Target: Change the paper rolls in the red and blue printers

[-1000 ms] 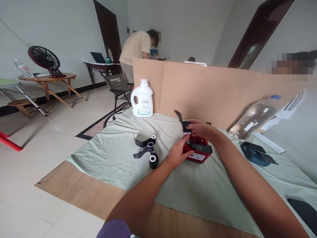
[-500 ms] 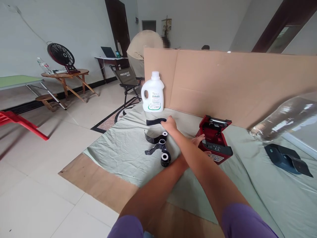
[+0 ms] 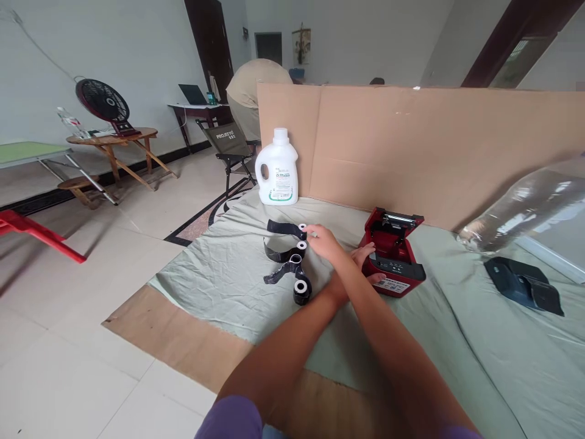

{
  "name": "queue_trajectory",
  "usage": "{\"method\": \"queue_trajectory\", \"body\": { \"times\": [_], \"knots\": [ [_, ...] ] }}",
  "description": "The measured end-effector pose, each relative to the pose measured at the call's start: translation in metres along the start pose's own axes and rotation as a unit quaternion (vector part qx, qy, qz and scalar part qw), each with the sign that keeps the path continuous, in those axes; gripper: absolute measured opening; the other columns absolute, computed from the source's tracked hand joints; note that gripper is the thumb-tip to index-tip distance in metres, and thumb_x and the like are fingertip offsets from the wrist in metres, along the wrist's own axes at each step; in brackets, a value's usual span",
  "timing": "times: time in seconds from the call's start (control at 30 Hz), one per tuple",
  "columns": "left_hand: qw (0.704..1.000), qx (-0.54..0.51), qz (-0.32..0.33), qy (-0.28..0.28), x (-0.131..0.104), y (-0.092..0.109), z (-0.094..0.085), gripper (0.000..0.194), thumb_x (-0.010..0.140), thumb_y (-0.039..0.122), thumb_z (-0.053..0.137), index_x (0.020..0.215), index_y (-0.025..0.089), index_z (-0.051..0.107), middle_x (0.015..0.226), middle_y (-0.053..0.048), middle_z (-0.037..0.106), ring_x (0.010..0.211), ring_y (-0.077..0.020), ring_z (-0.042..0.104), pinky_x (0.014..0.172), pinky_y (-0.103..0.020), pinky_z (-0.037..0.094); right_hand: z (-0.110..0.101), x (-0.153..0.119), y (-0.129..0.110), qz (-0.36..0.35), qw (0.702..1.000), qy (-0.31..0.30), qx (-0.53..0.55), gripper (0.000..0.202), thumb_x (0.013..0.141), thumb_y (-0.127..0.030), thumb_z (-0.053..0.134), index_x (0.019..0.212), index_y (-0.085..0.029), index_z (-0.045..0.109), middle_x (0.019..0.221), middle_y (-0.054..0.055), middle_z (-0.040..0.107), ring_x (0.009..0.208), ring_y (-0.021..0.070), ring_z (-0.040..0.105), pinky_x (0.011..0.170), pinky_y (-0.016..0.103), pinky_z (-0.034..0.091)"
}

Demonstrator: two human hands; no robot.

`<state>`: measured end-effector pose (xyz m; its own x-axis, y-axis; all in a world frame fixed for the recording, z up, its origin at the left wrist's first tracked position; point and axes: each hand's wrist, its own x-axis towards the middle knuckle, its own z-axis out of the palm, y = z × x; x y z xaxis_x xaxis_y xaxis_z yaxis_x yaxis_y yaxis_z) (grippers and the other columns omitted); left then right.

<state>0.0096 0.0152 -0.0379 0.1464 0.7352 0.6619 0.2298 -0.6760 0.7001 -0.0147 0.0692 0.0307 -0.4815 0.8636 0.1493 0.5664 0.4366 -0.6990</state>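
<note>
My left hand (image 3: pixel 364 263) reaches across under my right arm, fingers spread against the left side of a red and black printer-like box (image 3: pixel 397 277) with its lid raised. At the uppermost black strip roll (image 3: pixel 286 228), my right hand (image 3: pixel 325 242) has its fingertips beside the white core, fingers slightly apart. Below lie a second black roll (image 3: pixel 282 253), a third one with a wavy tail (image 3: pixel 281 272) and a black roll with a white core (image 3: pixel 301 292), all on the pale green cloth (image 3: pixel 219 274).
A white jug (image 3: pixel 278 174) stands behind the rolls, before a cardboard panel (image 3: pixel 356 146). Right of the box lie a dark blue and black object (image 3: pixel 523 285) and a clear plastic-wrapped bundle (image 3: pixel 516 210). Beyond the panel, a person (image 3: pixel 256 85) bends over near a folding chair (image 3: pixel 228 143).
My right hand has drawn back slightly to the right from the top strip, exposing its white-cored roll. My left hand's thumb now shows against the box. The view has shifted a little.
</note>
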Motion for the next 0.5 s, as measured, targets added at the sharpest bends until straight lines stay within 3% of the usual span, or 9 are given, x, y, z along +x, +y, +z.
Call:
{"method": "queue_trajectory", "body": {
  "times": [0.13, 0.33, 0.43, 0.5],
  "knots": [
    [0.999, 0.037, -0.019, -0.012, 0.002, 0.005, -0.002, 0.069, 0.086, 0.035, 0.075, 0.146, 0.015, 0.046, 0.155, -0.018, 0.048, 0.143, -0.0337, 0.047, 0.122, -0.051, 0.039, 0.009, -0.022, 0.006, -0.037, 0.996, -0.075, 0.024, 0.044, 0.077, -0.009, 0.061, 0.116, -0.025, 0.071, 0.116, 0.005, 0.073, 0.106, 0.0236, 0.067, 0.092, 0.032, 0.05],
    [0.997, 0.063, -0.017, -0.044, 0.0, 0.007, -0.005, 0.072, 0.086, 0.034, 0.076, 0.146, 0.017, 0.041, 0.157, -0.019, 0.045, 0.145, -0.0327, 0.045, 0.12, -0.05, 0.04, 0.02, -0.025, -0.004, -0.019, 1.0, -0.012, 0.006, 0.033, 0.077, -0.012, 0.061, 0.107, -0.024, 0.071, 0.101, 0.004, 0.075, 0.094, 0.0237, 0.067, 0.085, 0.035, 0.051],
    [0.997, 0.061, -0.018, -0.038, -0.003, 0.008, -0.007, 0.071, 0.088, 0.031, 0.071, 0.149, 0.016, 0.038, 0.159, -0.019, 0.041, 0.147, -0.0329, 0.043, 0.123, -0.048, 0.037, -0.006, -0.034, -0.015, -0.057, 0.989, 0.047, 0.129, 0.05, 0.079, -0.015, 0.055, 0.127, -0.024, 0.064, 0.108, 0.004, 0.073, 0.093, 0.0202, 0.066, 0.086, 0.033, 0.052],
    [0.996, 0.063, -0.044, -0.044, -0.005, 0.013, -0.008, 0.066, 0.09, 0.03, 0.068, 0.149, 0.017, 0.04, 0.155, -0.017, 0.047, 0.145, -0.0339, 0.045, 0.122, -0.049, 0.037, -0.042, -0.049, -0.019, -0.042, 0.974, 0.069, 0.212, 0.06, 0.08, -0.019, 0.053, 0.14, -0.025, 0.055, 0.107, 0.003, 0.071, 0.082, 0.0175, 0.065, 0.078, 0.032, 0.053]
  ]
}}
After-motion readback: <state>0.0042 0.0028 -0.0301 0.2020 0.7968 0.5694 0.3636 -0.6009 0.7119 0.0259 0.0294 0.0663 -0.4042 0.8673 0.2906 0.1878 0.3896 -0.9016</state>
